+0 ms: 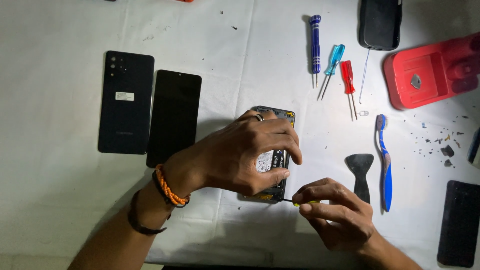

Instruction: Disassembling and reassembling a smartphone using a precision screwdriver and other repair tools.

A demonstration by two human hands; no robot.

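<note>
My left hand [240, 152] lies over an opened phone body [279, 116] in the middle of the white cloth, fingers wrapped round its right edge, pinning it down. The phone's insides and a pale battery label show between my fingers. My right hand [335, 217] pinches a small yellow-handled screwdriver [305, 203], whose dark tip touches the phone's lower right corner. A ring is on my left hand and orange and dark bands are on that wrist.
A dark back cover [125, 102] and a black screen panel [173, 117] lie at left. Two blue screwdrivers [315, 42] and a red one [347, 77], a blue toothbrush [385, 165], a black pry tool [360, 175], a red tray [430, 75] and dark pads lie at right.
</note>
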